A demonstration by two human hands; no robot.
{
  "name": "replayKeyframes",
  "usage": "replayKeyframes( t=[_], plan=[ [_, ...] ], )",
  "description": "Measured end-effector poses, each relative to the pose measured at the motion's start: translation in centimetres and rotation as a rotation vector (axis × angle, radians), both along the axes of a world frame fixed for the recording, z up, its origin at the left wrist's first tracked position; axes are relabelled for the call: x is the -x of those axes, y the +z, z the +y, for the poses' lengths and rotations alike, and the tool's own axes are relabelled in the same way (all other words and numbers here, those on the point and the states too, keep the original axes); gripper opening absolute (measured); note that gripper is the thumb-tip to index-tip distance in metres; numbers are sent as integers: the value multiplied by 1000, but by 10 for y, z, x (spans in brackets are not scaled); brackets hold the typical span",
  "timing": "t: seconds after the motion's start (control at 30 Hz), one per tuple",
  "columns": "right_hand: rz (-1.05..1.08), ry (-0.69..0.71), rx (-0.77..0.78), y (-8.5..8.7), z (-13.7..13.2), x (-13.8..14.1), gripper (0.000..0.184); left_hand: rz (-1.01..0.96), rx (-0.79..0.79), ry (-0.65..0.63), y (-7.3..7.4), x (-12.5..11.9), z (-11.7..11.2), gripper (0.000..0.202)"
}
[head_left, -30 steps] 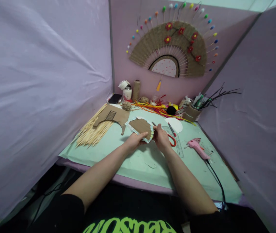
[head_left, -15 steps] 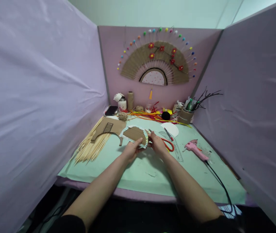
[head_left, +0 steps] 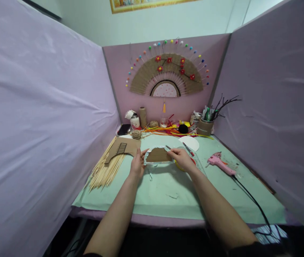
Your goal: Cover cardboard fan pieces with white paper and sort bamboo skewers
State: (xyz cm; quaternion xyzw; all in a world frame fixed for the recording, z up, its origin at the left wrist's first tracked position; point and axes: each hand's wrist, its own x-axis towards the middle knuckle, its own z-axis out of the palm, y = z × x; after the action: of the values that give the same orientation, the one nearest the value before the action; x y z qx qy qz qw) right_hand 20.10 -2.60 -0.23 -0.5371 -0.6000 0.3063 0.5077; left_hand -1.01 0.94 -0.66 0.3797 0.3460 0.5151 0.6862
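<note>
Since earlier frame, half-round cardboard piece [head_left: 158, 156] has turned, straight edge now nearly level and facing us; left hand [head_left: 138, 163] has shifted to its left end. We see left hand gripping that end, right hand [head_left: 181, 159] pinching upper right edge. Pale-rimmed piece is held above mint-green table [head_left: 168, 210]. Red-handled scissors [head_left: 193, 160] show partly behind right hand. At left, we note cut cardboard sheet [head_left: 132, 145] over thin sticks [head_left: 105, 176]; at right, pink glue gun [head_left: 222, 165].

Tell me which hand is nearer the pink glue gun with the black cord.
Right. The right hand is left of the pink glue gun; the left hand is farther left, across the held brown half-round cardboard piece.
</note>
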Motion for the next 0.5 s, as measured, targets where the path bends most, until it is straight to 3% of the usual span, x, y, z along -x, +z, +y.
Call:
replayKeyframes(
  t=[0.17, 0.3, 0.5],
  plan=[
    [-62, 19, 30, -1, -1, 4, 39, 222, -33, -29, -11, -5, 0, 59],
    [-72, 62, 98, 1, -1, 2, 41, 287, -143, 37, -16, -7, 4, 54],
    [-28, -28, 90, 4, -3, 5, 51, 399, -233, 55, -19, -10, 3, 45]
  ],
)
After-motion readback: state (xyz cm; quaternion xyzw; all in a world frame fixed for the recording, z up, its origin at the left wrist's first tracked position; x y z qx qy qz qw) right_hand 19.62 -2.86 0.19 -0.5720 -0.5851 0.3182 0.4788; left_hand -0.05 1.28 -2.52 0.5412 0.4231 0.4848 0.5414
